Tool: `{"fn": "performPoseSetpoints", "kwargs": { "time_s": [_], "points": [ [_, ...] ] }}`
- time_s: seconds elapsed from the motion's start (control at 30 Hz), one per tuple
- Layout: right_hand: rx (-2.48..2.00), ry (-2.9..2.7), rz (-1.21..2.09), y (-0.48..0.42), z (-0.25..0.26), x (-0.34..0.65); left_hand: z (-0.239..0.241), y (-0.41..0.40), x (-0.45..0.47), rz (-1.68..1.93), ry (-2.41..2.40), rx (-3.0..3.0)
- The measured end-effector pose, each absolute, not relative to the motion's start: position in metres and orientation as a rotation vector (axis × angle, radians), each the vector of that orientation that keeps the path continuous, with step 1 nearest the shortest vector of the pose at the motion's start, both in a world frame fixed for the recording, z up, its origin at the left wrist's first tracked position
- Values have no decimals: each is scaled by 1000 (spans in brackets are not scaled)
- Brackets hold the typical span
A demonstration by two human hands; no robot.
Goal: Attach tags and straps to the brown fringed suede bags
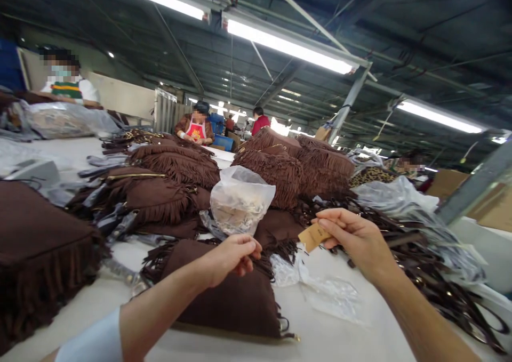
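under strip lights [288, 45], over a white table [332, 340], right hand [358, 239] pinches tan tag [312, 237], left hand [228, 258] curled closed.

Long tube lights [288, 45] hang under a dark roof [424, 37]. On the right, a slanting metal post [478, 179] has cardboard [448, 182] on either side, with leopard-print cloth [368, 176] to its left. Far left, a person in a green striped top [66, 89] is in front of a pale board [124, 94]. Far middle, a person in a red apron [196, 130] is beside blue bins [224, 143], with a person in a red top [260, 123] farther back
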State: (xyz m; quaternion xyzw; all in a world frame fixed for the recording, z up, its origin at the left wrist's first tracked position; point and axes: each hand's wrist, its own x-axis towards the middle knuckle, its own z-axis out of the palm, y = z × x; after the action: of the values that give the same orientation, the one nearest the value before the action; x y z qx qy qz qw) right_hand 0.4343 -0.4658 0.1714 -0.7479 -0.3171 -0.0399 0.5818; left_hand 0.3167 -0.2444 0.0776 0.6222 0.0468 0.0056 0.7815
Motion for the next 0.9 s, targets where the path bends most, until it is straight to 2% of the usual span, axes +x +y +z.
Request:
{"fn": "performPoseSetpoints", "kwargs": {
  "time_s": [0.13, 0.47, 0.67, 0.83, 0.9],
  "points": [
    [-1747, -786, -102, -456, 178, 428, 73, -269, 328, 131, -115, 1460],
    [-1751, -734, -155, -474, 174, 435, 51, -284, 319, -308, -147, 1054],
    [-1867, -704, -91, -503, 144, 438, 47, -266, 305, -255, -112, 1461],
    [-2135, -782, 59, -522, 93, 440, 55, -260, 287, -261, -37, 2017],
    [-2274, -873, -31, -517, 73, 431, 58, -262, 282, -239, -67, 2233]
  ]
}}
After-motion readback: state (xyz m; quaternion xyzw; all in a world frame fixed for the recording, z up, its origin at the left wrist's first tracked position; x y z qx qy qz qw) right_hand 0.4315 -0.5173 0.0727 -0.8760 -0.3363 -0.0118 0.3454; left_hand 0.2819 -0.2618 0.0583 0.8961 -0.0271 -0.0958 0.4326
